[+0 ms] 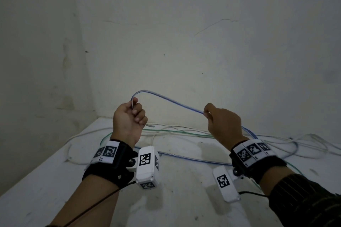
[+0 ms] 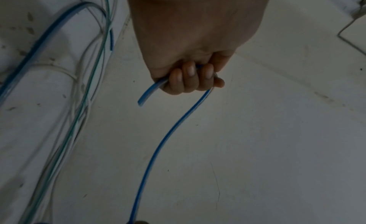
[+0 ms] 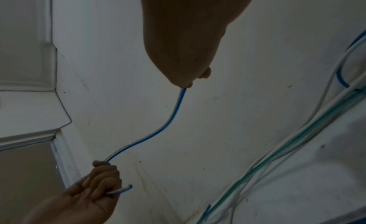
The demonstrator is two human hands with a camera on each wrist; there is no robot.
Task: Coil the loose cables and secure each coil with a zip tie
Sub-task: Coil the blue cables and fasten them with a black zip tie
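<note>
Above the table, mid-scene: both hands are raised clear of the surface with one cable strung between them.

Left hand (image 1: 129, 116): fist with fingers (image 2: 190, 77) curled round the clear plastic cable with a blue stripe (image 1: 166, 98), close to its cut end. The short free end pokes out below the fist, seen in the left wrist view.

Right hand (image 1: 224, 123): thumb and forefinger pinch the same cable further along; the other fingers are folded in. The right wrist view shows only the pinch point (image 3: 184, 85), so the rest of the grip cannot be told from there.

Cable span: it rises out of the top of the left fist, bends over in a tight arch, then slopes down and right to the right-hand pinch. Past that hand it drops behind the wrist to the table.

Blue cable on table: it runs in a long loose curve along the near side of the pile, passing beneath both wrists.

Other cables: thin white cables (image 1: 175, 128) and a clear cable with a green stripe (image 1: 166, 131) lie loose and crossing at the far edge, against the wall.

Table: white, scuffed and stained surface (image 1: 180, 208), set into a corner of pale walls (image 1: 184, 33).

Wrist gear: black straps with white marker blocks (image 1: 146, 167) on both wrists; a dark striped sleeve (image 1: 304, 202) covers the right forearm.
</note>
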